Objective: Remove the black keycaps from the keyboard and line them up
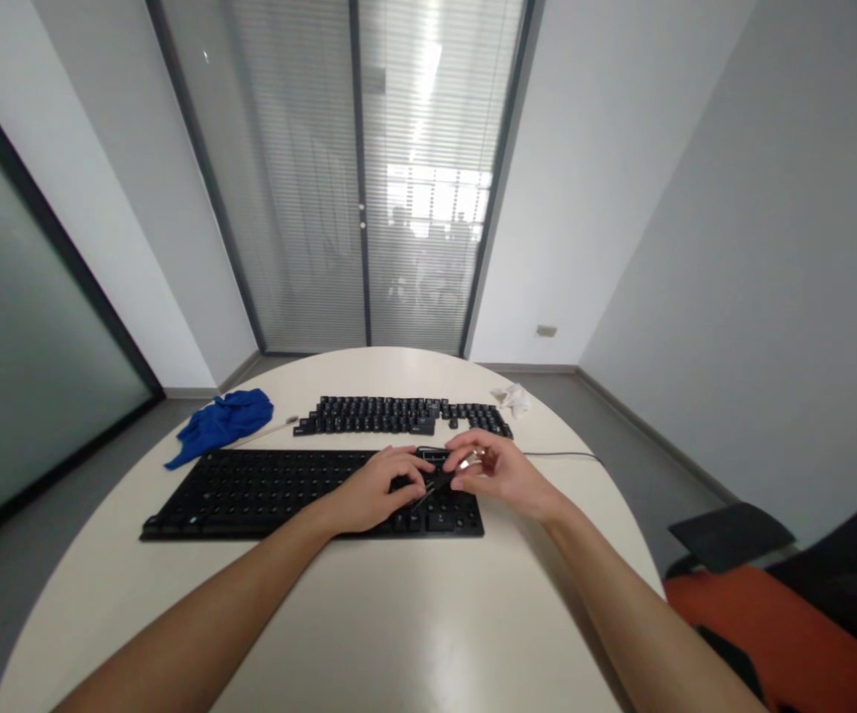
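A black keyboard (265, 492) lies across the table, most of its keycaps gone and rows of key posts bare. Over its right part, my left hand (375, 487) rests with fingers bent down and thumb and forefinger apart; nothing shows in its grip. My right hand (498, 473) is closed around a thin dark tool (439, 484) with a shiny metal part near the fingers. Its slim end slants down left to the number keys, close to my left thumb. Whether the tip touches a key is too small to tell. A few keycaps (439, 520) sit at the lower right of the keyboard.
Behind the keyboard, loose black keycaps (375, 414) lie in keyboard order. A blue cloth (227, 421) and a thin brush-like stick (265, 433) are at left. Crumpled white tissue (515, 399) lies back right, near a cable (566, 455). An orange-seated chair (777, 634) stands right of the round table (398, 614).
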The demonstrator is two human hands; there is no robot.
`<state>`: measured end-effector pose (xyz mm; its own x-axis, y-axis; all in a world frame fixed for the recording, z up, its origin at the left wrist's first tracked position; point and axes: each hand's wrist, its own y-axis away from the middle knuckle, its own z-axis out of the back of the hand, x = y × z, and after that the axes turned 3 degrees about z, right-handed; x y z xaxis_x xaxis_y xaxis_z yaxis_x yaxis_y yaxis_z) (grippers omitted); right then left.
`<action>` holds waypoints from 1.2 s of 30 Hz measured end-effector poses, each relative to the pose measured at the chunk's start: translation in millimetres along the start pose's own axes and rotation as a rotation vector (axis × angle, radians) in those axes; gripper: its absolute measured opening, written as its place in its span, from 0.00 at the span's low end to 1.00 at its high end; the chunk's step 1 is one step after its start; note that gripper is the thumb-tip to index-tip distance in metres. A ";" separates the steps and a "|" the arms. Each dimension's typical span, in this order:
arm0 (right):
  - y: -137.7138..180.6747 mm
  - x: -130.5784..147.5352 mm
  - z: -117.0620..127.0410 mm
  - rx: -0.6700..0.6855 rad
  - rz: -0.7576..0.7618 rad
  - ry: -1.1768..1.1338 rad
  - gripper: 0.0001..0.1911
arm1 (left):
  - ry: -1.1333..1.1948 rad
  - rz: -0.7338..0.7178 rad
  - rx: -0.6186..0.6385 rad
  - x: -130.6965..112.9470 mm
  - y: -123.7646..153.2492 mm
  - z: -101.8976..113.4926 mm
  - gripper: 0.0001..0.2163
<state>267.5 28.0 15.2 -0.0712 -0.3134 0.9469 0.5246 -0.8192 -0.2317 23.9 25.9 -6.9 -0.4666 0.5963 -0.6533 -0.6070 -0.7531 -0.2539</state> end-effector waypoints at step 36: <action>13.4 18.8 31.7 0.293 -0.139 0.218 0.19 | -0.210 -0.105 0.078 -9.3 9.0 2.5 0.13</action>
<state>300.1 26.3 37.0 -0.3203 -0.3298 0.8881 0.7155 -0.6986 -0.0014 21.2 14.3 -1.3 -0.5173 0.7208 -0.4614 -0.7030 -0.6653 -0.2512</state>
